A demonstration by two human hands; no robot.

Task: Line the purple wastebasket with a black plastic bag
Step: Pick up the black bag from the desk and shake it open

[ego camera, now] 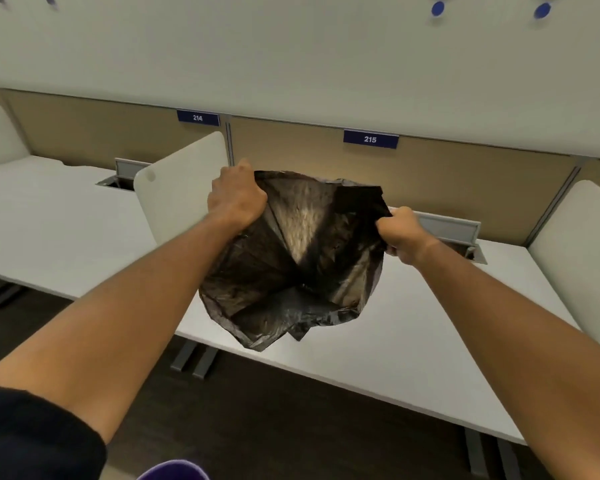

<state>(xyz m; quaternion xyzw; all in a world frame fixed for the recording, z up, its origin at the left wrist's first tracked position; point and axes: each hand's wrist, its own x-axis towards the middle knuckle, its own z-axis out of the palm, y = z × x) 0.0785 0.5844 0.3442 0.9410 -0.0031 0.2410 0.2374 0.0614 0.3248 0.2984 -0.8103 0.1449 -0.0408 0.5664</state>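
Observation:
A black plastic bag hangs in the air over the white desk, its mouth pulled wide and facing me, the rest crumpled below. My left hand grips the bag's rim at the upper left. My right hand grips the rim at the right. Only a sliver of the purple wastebasket shows at the bottom edge of the view, below and to the left of the bag, on the dark floor.
A white desk runs across the view with white dividers between seats labelled 214 and 215. A grey cable hatch stands open behind my right hand. Grey desk legs stand on the dark floor.

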